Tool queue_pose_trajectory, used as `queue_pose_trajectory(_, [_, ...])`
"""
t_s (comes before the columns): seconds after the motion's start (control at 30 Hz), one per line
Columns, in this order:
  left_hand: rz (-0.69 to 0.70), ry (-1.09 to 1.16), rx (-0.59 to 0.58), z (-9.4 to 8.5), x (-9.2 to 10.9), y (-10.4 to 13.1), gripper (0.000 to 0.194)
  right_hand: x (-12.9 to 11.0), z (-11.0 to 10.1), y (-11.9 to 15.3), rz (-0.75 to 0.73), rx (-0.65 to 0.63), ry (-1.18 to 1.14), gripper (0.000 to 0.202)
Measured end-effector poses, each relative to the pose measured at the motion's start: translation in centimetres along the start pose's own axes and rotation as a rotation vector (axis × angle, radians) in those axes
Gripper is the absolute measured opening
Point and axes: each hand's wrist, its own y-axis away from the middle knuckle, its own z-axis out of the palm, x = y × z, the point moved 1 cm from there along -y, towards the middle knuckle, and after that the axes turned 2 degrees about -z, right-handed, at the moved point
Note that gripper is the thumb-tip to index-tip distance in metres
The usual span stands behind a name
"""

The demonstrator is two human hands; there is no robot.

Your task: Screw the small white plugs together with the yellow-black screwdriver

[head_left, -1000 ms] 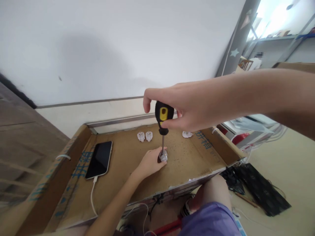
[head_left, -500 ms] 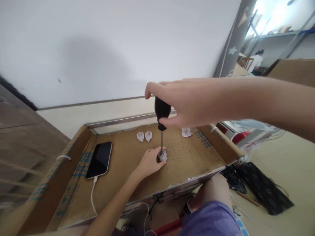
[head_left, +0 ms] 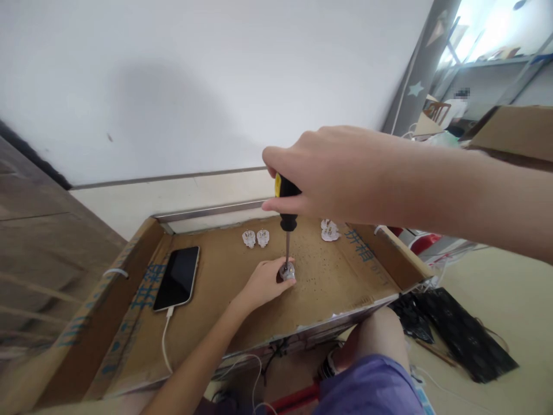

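Observation:
My right hand [head_left: 298, 178] is wrapped round the black and yellow handle of a screwdriver [head_left: 288, 222], which stands nearly upright. Its tip meets a small clear plug [head_left: 288, 272] on the cardboard. Thumb and fingers of my left hand [head_left: 266, 282] pinch that plug from its left side and hold it against the surface. Behind it lie two similar clear plugs [head_left: 256, 238] with metal pins showing. More such plugs [head_left: 329, 230] sit in a small cluster at the back right, partly below my right forearm.
A phone [head_left: 177, 278] with a white cable lies on the left of the cardboard tray [head_left: 224, 288]. Raised cardboard walls [head_left: 401, 259] border both sides. A white wall [head_left: 194, 86] rises behind. Black plastic bags [head_left: 466, 331] lie on the floor at right; a person sits far off.
My right hand has turned on the screwdriver handle, so its yellow part now shows. The left hand and plug stay together. The whole view has shifted slightly.

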Motion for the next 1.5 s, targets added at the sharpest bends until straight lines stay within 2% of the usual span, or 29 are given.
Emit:
queue_pose_trajectory(0.07, [0.002,0.001,-0.002,-0.1,0.0,-0.1,0.042,0.1,-0.1,0.1,0.02,-0.012,0.014,0.037])
queue_pose_trajectory(0.13, [-0.001,0.0,-0.005,-0.1,-0.1,-0.1,0.042,0.2,-0.1,0.1,-0.018,-0.119,-0.07,0.042])
queue_pose_trajectory(0.2, [-0.004,0.004,-0.008,-0.1,-0.1,-0.1,0.042,0.4,0.0,0.2,-0.032,-0.161,-0.106,0.041])
queue_pose_trajectory(0.33, [0.004,0.017,-0.003,-0.2,0.0,0.0,0.043,0.7,0.2,0.2,0.007,-0.004,-0.024,0.04])
queue_pose_trajectory(0.47, [-0.001,0.019,0.003,-0.2,0.0,0.1,0.042,0.3,0.4,0.2,-0.114,-0.118,-0.141,0.041])
queue_pose_trajectory(0.53, [0.003,0.018,0.006,-0.1,-0.1,0.1,0.042,0.1,0.3,0.1,-0.082,-0.069,-0.089,0.034])
queue_pose_trajectory(0.63, [0.001,0.024,0.012,-0.1,-0.2,0.1,0.043,-0.1,0.2,0.0,-0.042,0.032,-0.045,0.035])
queue_pose_trajectory(0.73, [-0.013,0.029,0.01,-0.1,-0.1,0.1,0.042,-0.2,0.1,-0.1,-0.137,-0.093,-0.173,0.042])
queue_pose_trajectory(0.8, [-0.011,0.03,0.007,-0.1,0.0,0.0,0.042,-0.4,0.0,0.0,-0.138,-0.128,-0.167,0.041])
queue_pose_trajectory(0.93, [-0.014,0.02,0.004,-0.1,0.0,0.0,0.043,-0.5,0.1,0.0,-0.032,0.045,-0.057,0.035])
queue_pose_trajectory(1.07, [-0.035,0.011,-0.008,-0.1,0.0,0.1,0.044,-0.3,0.9,-0.1,-0.134,0.002,-0.297,0.048])
queue_pose_trajectory(1.2, [-0.019,0.01,-0.012,-0.2,0.1,0.0,0.045,-0.1,1.3,-0.3,-0.08,0.188,-0.296,0.03])
queue_pose_trajectory(1.27, [-0.023,0.011,-0.006,-0.2,0.1,0.0,0.044,-0.3,1.4,-0.3,-0.073,0.182,-0.263,0.027])
queue_pose_trajectory(1.37, [-0.035,0.015,0.003,-0.1,0.0,0.0,0.043,-0.8,1.4,-0.1,-0.131,0.083,-0.297,0.032])
queue_pose_trajectory(1.43, [-0.023,0.019,0.01,0.0,-0.1,0.0,0.043,-1.1,1.4,0.0,-0.149,0.107,-0.29,0.028])
queue_pose_trajectory(1.5, [-0.006,0.016,0.014,0.1,-0.2,0.0,0.043,-1.1,1.5,-0.1,-0.102,0.186,-0.229,0.015])
